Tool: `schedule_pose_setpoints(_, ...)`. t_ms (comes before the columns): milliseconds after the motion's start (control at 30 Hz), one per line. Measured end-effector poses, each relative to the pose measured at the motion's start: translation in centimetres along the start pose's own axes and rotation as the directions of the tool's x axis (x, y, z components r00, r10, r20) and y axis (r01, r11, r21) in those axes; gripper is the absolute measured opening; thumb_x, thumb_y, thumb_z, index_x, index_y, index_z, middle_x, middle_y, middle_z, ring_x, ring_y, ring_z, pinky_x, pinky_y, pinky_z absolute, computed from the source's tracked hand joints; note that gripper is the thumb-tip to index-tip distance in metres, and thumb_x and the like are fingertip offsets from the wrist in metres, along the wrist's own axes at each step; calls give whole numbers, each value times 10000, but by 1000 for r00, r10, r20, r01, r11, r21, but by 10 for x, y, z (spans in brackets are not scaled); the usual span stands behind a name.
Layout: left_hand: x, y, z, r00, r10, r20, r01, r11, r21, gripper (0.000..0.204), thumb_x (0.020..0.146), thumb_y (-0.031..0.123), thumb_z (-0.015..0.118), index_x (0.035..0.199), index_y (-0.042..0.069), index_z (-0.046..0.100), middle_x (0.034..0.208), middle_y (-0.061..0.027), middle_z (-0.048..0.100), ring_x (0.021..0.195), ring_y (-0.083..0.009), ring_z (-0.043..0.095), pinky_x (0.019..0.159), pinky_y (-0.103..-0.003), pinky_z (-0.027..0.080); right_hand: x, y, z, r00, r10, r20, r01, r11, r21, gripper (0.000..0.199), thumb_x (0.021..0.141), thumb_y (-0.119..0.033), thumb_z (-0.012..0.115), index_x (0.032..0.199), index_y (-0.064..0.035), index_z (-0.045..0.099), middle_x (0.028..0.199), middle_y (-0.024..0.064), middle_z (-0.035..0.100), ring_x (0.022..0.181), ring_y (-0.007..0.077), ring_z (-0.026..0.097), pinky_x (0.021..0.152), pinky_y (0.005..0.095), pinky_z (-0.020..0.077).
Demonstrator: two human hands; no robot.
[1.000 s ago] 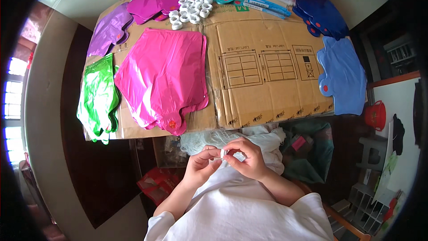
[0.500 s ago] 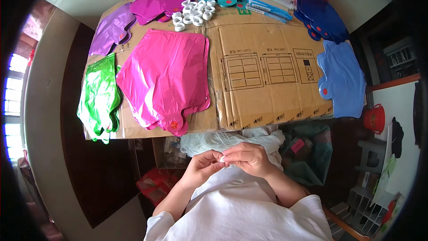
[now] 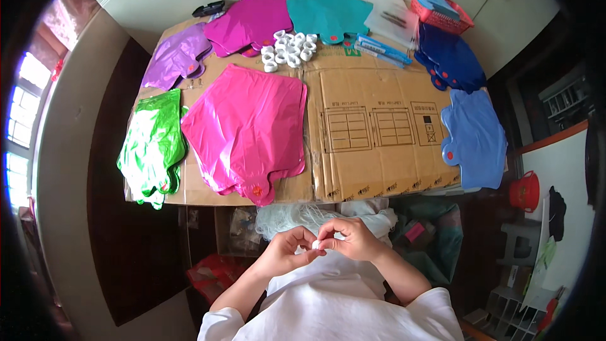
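Close to my body, in front of the table edge, my left hand [image 3: 289, 252] and my right hand [image 3: 355, 240] meet fingertip to fingertip. Both pinch a small white piece [image 3: 317, 245], mostly covered by the fingers; it may be one of the small white rolls. A cluster of these white rolls [image 3: 289, 50] sits at the back middle of the table. Nearest the hands on the table lies a stack of flat pink foil balloons [image 3: 249, 129], its rounded tab with a red mark pointing toward me.
Cardboard [image 3: 379, 170] covers the table. Around its rim lie flat foil balloons in green [image 3: 151, 145], lilac [image 3: 178, 57], magenta [image 3: 249, 22], teal [image 3: 331, 16], dark blue [image 3: 451, 57] and light blue [image 3: 476, 139]. A red basket [image 3: 442, 19] stands at back right. White strands [image 3: 293, 220] hang below the edge.
The view has tilted up a little, so the table sits lower in the picture. My hands still pinch the white piece, and the right fingers have shifted on it.
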State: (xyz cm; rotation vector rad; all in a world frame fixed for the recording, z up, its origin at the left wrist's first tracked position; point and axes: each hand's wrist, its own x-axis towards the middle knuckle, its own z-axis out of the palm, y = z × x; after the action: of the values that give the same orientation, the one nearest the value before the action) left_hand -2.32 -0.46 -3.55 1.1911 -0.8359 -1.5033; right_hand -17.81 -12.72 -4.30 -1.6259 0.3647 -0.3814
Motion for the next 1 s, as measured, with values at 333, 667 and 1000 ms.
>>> schedule_pose_setpoints(333, 6, 40, -9, 930, 347, -121, -241, 825, 511, 398, 741, -5, 669, 943, 40, 329, 805, -96, 652, 781, -160, 656, 652, -286, 470, 33, -44, -17, 995, -85, 56, 96, 967, -235, 155, 786, -125, 673, 899, -27, 635, 778, 80, 629, 698, 196, 615, 627, 296, 476)
schedule_pose_setpoints(667, 4, 80, -44, 788, 509, -347, -526, 849, 49, 286, 711, -70, 686, 953, 12, 558, 925, -75, 660, 820, -129, 631, 711, -253, 482, 101, -105, -12, 772, -592, 231, 606, 577, -548, 137, 695, -47, 709, 781, -53, 603, 752, 56, 601, 679, 215, 591, 605, 331, 479)
schedule_pose_setpoints(1000, -40, 73, -72, 627, 530, -571, -625, 780, 38, 86, 764, -68, 611, 816, -28, 555, 817, -126, 629, 799, -209, 627, 783, -333, 497, 254, -37, -88, 784, -620, -28, 236, 339, -910, 92, 759, -174, 653, 765, -82, 653, 784, 58, 624, 754, 233, 612, 650, 346, 503)
